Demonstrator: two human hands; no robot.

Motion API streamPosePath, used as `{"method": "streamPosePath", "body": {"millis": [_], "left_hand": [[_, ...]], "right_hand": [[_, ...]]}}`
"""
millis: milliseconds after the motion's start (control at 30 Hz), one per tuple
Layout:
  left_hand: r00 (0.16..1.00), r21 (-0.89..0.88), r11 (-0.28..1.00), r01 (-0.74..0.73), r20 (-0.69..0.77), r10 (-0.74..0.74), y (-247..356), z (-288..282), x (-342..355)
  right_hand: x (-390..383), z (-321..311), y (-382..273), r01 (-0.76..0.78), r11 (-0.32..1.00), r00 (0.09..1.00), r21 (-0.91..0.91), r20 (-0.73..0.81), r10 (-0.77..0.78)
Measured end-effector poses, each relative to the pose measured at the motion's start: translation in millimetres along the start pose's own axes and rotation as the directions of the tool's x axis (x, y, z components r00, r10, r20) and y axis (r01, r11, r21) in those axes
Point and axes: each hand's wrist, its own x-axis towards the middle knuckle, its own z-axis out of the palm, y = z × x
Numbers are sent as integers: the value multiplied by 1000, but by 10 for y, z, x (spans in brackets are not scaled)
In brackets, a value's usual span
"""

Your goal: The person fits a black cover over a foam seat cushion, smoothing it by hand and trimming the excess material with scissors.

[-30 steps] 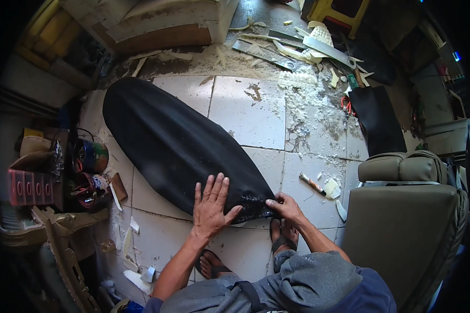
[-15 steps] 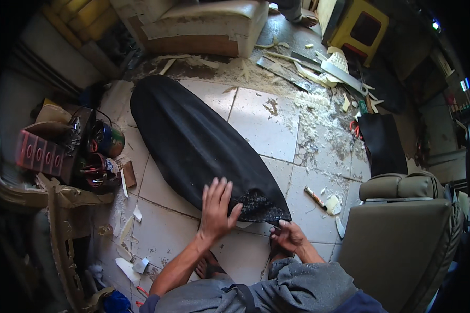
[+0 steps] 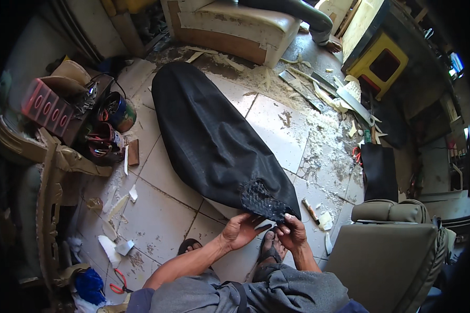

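Left hand (image 3: pixel 239 231) loosely open at the near edge, right hand (image 3: pixel 292 229) pinching the near corner of a long black cover (image 3: pixel 209 130), which stretches forward and leftward from both over the tiled floor (image 3: pixel 164 221).

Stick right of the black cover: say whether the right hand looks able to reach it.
Probably yes: the stick lies near the right hand with nothing visibly blocking the way, though that hand is pinching the edge of the black cover.
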Motion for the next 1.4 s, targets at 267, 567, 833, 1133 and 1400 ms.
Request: {"method": "streamPosePath", "body": {"millis": [267,567,833,1133,1400], "left_hand": [[985,206,968,-145,-62,161,182,-33,28],[921,671,738,69,-327,212,94,316,-960],[852,582,810,76,-460,250,73,-460,-770],[719,351,812,-466,-384,579,635,-553,-664],[789,149,864,-482,-355,501,1119,-550,-814]], "right_hand": [[-28,-60,-13,45,940,972,-339,-201,-119],[-50,-535,-376,228,-250,767,-941,332,-549],[-5,-889,-385,-230,-587,942,-776,-26,-334],[876,251,-175,42,73,934,-996,13,-358],[1074,178,22,-165,241,967,-956,-205,-149]]}}
